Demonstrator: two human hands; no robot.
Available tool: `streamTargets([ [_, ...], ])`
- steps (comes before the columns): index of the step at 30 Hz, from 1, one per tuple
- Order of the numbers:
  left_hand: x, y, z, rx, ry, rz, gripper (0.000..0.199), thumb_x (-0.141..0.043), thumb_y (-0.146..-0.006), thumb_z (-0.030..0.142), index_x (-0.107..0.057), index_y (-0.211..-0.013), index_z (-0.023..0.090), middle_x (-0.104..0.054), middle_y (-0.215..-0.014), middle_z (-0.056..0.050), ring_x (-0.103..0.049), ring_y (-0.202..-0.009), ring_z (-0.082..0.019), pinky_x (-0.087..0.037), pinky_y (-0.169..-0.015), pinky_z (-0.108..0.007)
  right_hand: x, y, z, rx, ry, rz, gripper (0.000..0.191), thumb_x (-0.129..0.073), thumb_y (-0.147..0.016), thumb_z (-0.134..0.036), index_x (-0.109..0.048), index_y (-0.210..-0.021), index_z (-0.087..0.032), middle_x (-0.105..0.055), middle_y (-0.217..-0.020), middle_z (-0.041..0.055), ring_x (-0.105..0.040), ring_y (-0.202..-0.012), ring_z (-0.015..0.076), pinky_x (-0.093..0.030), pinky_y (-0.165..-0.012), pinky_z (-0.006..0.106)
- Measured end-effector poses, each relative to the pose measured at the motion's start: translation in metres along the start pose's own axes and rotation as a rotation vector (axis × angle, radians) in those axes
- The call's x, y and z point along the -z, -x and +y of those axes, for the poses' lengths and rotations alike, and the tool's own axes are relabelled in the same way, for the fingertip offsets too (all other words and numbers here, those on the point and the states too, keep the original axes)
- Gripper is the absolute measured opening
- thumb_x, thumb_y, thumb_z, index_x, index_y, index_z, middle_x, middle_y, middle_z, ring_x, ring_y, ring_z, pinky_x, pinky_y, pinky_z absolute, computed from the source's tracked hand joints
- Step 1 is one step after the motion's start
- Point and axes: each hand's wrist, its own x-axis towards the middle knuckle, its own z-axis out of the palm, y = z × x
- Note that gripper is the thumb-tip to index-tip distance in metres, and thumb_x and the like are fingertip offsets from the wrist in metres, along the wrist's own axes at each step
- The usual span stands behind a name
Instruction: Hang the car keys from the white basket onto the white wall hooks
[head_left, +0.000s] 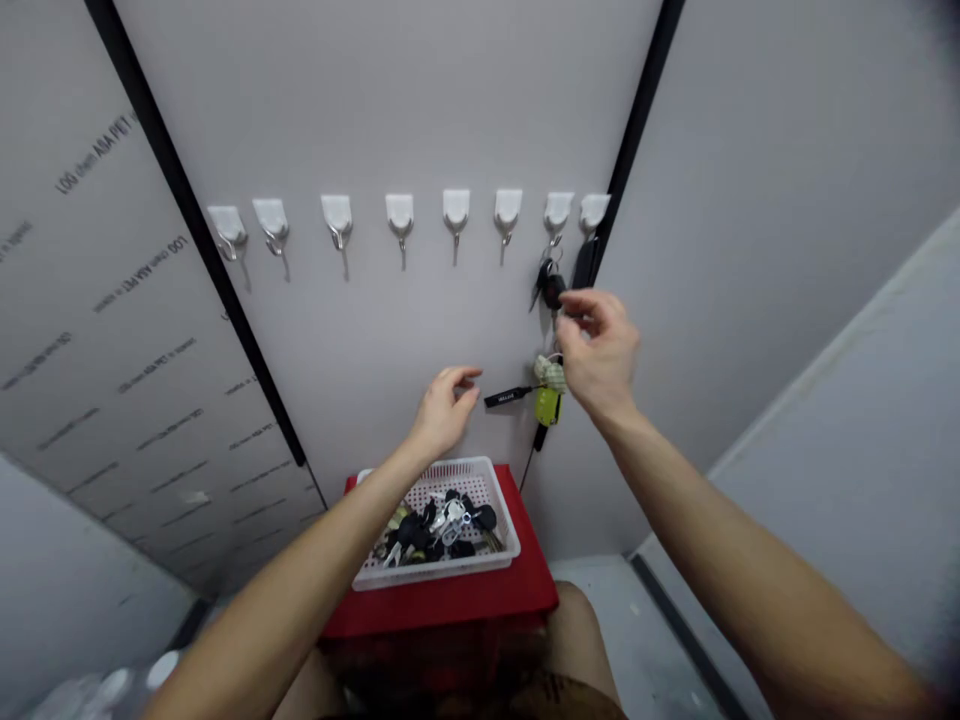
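Keys hang from the seventh hook, my right hand close against them.
On my feed, eight white hooks [399, 208] run in a row along the pale wall [420, 90]; the bunch of keys [553, 291] hangs from the second from the right, with a pale green charm [551, 373], a yellow-green tag [547, 407] and a black strap [508, 397] lower down. My right hand [600, 345] has its fingers curled beside the bunch; I can't tell whether they grip it. My left hand [448, 408] is loose and bare, near the strap's end. A dark item [584, 264] hangs at the last hook. Below, a white basket [435, 580] of more keys [452, 520] sits on a red stool [450, 610].
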Motion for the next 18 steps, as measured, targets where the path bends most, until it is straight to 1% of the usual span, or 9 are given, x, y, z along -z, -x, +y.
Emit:
streamTargets([
  [1, 0.0, 0.019, -0.016, 0.06, -0.016, -0.03, 0.025, -0.041, -0.066, 0.015, -0.051, -0.089, 0.014, -0.053, -0.087, -0.005, -0.049, -0.078, -0.011, -0.04, -0.07, -0.023, 0.001, 0.021, 0.003, 0.016, 0.035, -0.12, 0.02, -0.041, -0.064, -0.015, -0.053, -0.079, -0.016, -0.053, -0.082, 0.0032, -0.048, -0.074, 0.0115, -0.038, -0.067, 0.026],
  [2, -0.001, 0.037, -0.032, 0.125, -0.041, -0.06, 0.024, -0.041, -0.066, 0.015, -0.052, -0.088, 0.014, -0.054, -0.086, -0.005, -0.049, -0.079, -0.011, -0.039, -0.07, -0.023, 0.001, 0.044, 0.006, 0.017, 0.066, -0.296, 0.018, -0.041, -0.064, -0.015, -0.054, -0.077, -0.016, -0.054, -0.078, 0.003, -0.048, -0.072, 0.0115, -0.038, -0.066, 0.026],
  [4, -0.004, 0.072, -0.06, 0.239, -0.105, -0.117, 0.024, -0.04, -0.067, 0.017, -0.052, -0.087, 0.014, -0.054, -0.087, -0.005, -0.049, -0.08, -0.012, -0.038, -0.072, -0.024, -0.002, 0.088, 0.015, 0.006, 0.129, -0.747, 0.018, -0.041, -0.065, -0.014, -0.056, -0.075, -0.016, -0.056, -0.072, 0.0037, -0.049, -0.067, 0.012, -0.038, -0.064, 0.025],
  [5, -0.006, 0.086, -0.071, 0.266, -0.148, -0.148, 0.023, -0.04, -0.066, 0.017, -0.052, -0.086, 0.015, -0.055, -0.087, -0.005, -0.049, -0.081, -0.013, -0.038, -0.073, -0.025, -0.004, 0.107, 0.02, 0.002, 0.181, -0.932, 0.018, -0.042, -0.065, -0.014, -0.057, -0.075, -0.015, -0.057, -0.072, 0.0048, -0.049, -0.068, 0.013, -0.038, -0.065, 0.025],
  [7, -0.008, 0.108, -0.085, 0.275, -0.231, -0.216, 0.022, -0.041, -0.066, 0.017, -0.053, -0.084, 0.017, -0.055, -0.088, -0.004, -0.048, -0.083, -0.014, -0.036, -0.075, -0.026, -0.011, 0.137, 0.028, 0.012, 0.314, -1.162, 0.019, -0.044, -0.063, -0.014, -0.057, -0.076, -0.014, -0.057, -0.077, 0.007, -0.048, -0.075, 0.0163, -0.035, -0.068, 0.027],
  [9, -0.009, 0.119, -0.091, 0.264, -0.298, -0.278, 0.021, -0.042, -0.065, 0.017, -0.053, -0.082, 0.019, -0.055, -0.088, -0.003, -0.048, -0.084, -0.014, -0.035, -0.076, -0.026, -0.017, 0.154, 0.033, 0.049, 0.422, -1.253, 0.019, -0.046, -0.062, -0.015, -0.058, -0.077, -0.015, -0.057, -0.081, 0.008, -0.045, -0.081, 0.0193, -0.032, -0.07, 0.029],
  [13, -0.009, 0.122, -0.092, 0.29, -0.361, -0.346, 0.022, -0.042, -0.064, 0.017, -0.053, -0.084, 0.019, -0.055, -0.089, -0.003, -0.048, -0.085, -0.015, -0.033, -0.077, -0.026, -0.027, 0.165, 0.033, 0.119, 0.51, -1.321, 0.017, -0.043, -0.065, -0.016, -0.058, -0.073, -0.016, -0.058, -0.079, 0.0082, -0.044, -0.082, 0.0198, -0.028, -0.073, 0.032],
  [16, -0.009, 0.121, -0.093, 0.296, -0.365, -0.371, 0.023, -0.043, -0.064, 0.019, -0.052, -0.086, 0.019, -0.054, -0.091, -0.003, -0.047, -0.086, -0.015, -0.033, -0.078, -0.027, -0.03, 0.165, 0.032, 0.107, 0.513, -1.304, 0.017, -0.041, -0.067, -0.016, -0.057, -0.07, -0.015, -0.059, -0.076, 0.0081, -0.046, -0.078, 0.0187, -0.027, -0.072, 0.031],
  [18, -0.008, 0.12, -0.091, 0.28, -0.347, -0.348, 0.024, -0.043, -0.064, 0.019, -0.052, -0.087, 0.019, -0.053, -0.092, -0.003, -0.046, -0.089, -0.015, -0.032, -0.079, -0.027, -0.03, 0.162, 0.032, 0.05, 0.445, -1.265, 0.017, -0.04, -0.067, -0.017, -0.057, -0.069, -0.016, -0.059, -0.074, 0.0066, -0.048, -0.074, 0.0167, -0.028, -0.07, 0.029],
])
